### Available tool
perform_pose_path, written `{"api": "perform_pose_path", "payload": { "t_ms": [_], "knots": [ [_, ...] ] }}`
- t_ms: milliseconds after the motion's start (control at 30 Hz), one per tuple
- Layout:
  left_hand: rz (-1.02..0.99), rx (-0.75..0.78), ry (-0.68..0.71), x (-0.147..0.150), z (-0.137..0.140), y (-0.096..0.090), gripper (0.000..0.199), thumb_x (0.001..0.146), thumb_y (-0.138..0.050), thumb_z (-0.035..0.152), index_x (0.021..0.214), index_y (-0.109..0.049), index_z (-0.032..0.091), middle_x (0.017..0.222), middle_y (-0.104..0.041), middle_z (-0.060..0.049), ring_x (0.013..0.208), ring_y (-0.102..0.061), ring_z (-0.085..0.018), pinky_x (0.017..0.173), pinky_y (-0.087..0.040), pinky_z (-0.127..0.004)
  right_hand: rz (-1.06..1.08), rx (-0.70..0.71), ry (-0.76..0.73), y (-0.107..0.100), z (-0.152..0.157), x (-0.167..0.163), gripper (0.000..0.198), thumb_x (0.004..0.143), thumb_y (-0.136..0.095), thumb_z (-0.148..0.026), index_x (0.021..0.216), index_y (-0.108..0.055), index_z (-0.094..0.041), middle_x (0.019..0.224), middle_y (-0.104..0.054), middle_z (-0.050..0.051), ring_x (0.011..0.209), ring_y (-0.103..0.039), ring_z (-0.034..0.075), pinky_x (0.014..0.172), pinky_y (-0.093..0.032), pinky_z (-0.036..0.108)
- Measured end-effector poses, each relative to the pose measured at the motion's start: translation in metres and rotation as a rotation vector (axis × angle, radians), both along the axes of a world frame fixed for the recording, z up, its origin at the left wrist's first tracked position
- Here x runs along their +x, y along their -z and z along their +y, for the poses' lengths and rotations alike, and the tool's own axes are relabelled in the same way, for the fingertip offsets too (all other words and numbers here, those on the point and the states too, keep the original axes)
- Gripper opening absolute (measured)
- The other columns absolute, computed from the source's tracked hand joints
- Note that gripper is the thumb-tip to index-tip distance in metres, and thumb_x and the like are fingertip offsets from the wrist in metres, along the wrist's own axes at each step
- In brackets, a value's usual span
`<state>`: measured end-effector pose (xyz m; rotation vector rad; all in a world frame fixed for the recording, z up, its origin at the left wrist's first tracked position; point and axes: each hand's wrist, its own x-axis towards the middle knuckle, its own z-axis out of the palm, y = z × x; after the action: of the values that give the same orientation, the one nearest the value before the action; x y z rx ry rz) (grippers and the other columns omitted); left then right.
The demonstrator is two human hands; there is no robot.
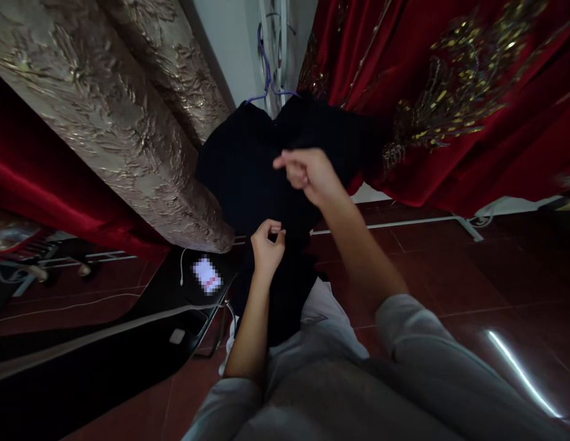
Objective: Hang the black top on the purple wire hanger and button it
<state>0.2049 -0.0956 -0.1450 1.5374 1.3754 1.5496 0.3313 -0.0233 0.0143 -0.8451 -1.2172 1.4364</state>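
Note:
A dark navy or black shirt [248,153] hangs from a purple hanger [268,82] in front of me, its lower part reaching toward my lap. My left hand [268,245] is at the lower front of the shirt, thumb and fingers curled together in a pinch on what looks like its cloth. Higher and to the right, my right hand [312,174] is in front of the shirt's chest, fingers curled and thumb and forefinger close together. Whatever lies between those right fingertips, if anything, is too small to make out. The dark cloth hides folds and seams.
Beige textured fabric [142,141] hangs at the left, red cloth with gold sequins [450,104] at the right. A white metal stand [278,43] rises behind the hanger. At lower left, a black tabletop [151,306] bears a lit phone [206,275] and a cable. The floor [432,282] is red tile.

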Motion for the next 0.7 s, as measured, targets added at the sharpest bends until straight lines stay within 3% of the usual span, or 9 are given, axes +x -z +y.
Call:
{"api": "perform_pose_path", "payload": {
  "t_ms": [67, 133, 200, 267, 367, 467, 567, 700],
  "knots": [
    [-0.035, -0.059, 0.059, 0.005, 0.011, 0.007, 0.008, 0.081, -0.067, 0.014, 0.083, -0.061, 0.02, 0.078, -0.062, -0.001, 0.073, -0.064, -0.015, 0.073, -0.054, -0.03, 0.044, 0.047, 0.076, -0.03, 0.023, -0.003, 0.032, 0.101, -0.049, -0.025, 0.076, -0.064, -0.013, 0.048, -0.027, -0.009, 0.045, -0.014, 0.007, 0.046, -0.008, 0.024],
    [-0.053, -0.125, 0.188, 0.006, 0.021, 0.004, 0.012, 0.079, -0.069, 0.013, 0.083, -0.059, 0.02, 0.076, -0.061, 0.0, 0.069, -0.062, -0.013, 0.069, -0.052, -0.028, 0.032, 0.07, 0.109, -0.043, 0.033, -0.008, 0.033, 0.103, -0.047, -0.024, 0.076, -0.063, -0.014, 0.048, -0.032, -0.007, 0.044, -0.017, 0.007, 0.044, -0.01, 0.023],
    [-0.054, -0.12, 0.339, 0.003, 0.032, -0.013, 0.019, 0.079, -0.072, 0.014, 0.094, -0.062, 0.019, 0.082, -0.064, -0.001, 0.072, -0.064, -0.012, 0.072, -0.052, -0.03, -0.013, 0.097, 0.121, -0.039, 0.032, -0.011, 0.034, 0.103, -0.048, -0.026, 0.074, -0.062, -0.014, 0.047, -0.037, -0.006, 0.043, -0.021, 0.007, 0.042, -0.012, 0.022],
    [-0.069, 0.012, 0.391, -0.003, 0.044, -0.042, 0.033, 0.083, -0.075, 0.019, 0.113, -0.061, 0.02, 0.092, -0.066, -0.004, 0.08, -0.067, -0.014, 0.079, -0.054, -0.032, -0.059, 0.14, 0.138, -0.028, 0.025, -0.012, 0.036, 0.102, -0.05, -0.027, 0.07, -0.061, -0.016, 0.047, -0.04, -0.004, 0.042, -0.025, 0.007, 0.042, -0.017, 0.021],
    [-0.056, 0.328, 0.198, -0.015, 0.066, -0.096, 0.035, 0.096, -0.069, 0.033, 0.127, -0.057, 0.025, 0.101, -0.065, -0.005, 0.091, -0.068, -0.017, 0.084, -0.055, -0.033, -0.104, 0.21, 0.159, -0.018, 0.015, -0.011, 0.038, 0.1, -0.053, -0.024, 0.063, -0.058, -0.017, 0.048, -0.042, -0.003, 0.043, -0.032, 0.007, 0.044, -0.021, 0.02],
    [0.108, 0.417, 0.075, -0.017, 0.084, -0.139, 0.026, 0.098, -0.069, 0.043, 0.115, -0.063, 0.024, 0.104, -0.065, -0.007, 0.106, -0.067, -0.024, 0.089, -0.054, -0.035, -0.098, 0.301, 0.2, -0.021, 0.015, -0.008, 0.04, 0.098, -0.052, -0.019, 0.058, -0.056, -0.017, 0.052, -0.046, -0.002, 0.045, -0.035, 0.006, 0.046, -0.024, 0.021],
    [0.247, 0.418, 0.065, -0.01, 0.087, -0.162, 0.026, 0.097, -0.073, 0.046, 0.096, -0.065, 0.021, 0.096, -0.064, -0.007, 0.107, -0.066, -0.028, 0.091, -0.053, -0.036, -0.154, 0.365, 0.272, -0.015, 0.025, -0.004, 0.036, 0.094, -0.052, -0.018, 0.059, -0.06, -0.018, 0.054, -0.051, -0.002, 0.048, -0.037, 0.007, 0.05, -0.029, 0.022],
    [0.293, 0.588, -0.032, -0.017, 0.087, -0.179, 0.02, 0.103, -0.066, 0.039, 0.099, -0.064, 0.02, 0.097, -0.061, -0.005, 0.107, -0.064, -0.024, 0.099, -0.05, -0.037, -0.282, 0.294, 0.365, 0.035, 0.036, -0.005, 0.035, 0.09, -0.053, -0.013, 0.056, -0.06, -0.017, 0.047, -0.045, -0.004, 0.05, -0.039, 0.009, 0.054, -0.03, 0.024]
  ]
}}
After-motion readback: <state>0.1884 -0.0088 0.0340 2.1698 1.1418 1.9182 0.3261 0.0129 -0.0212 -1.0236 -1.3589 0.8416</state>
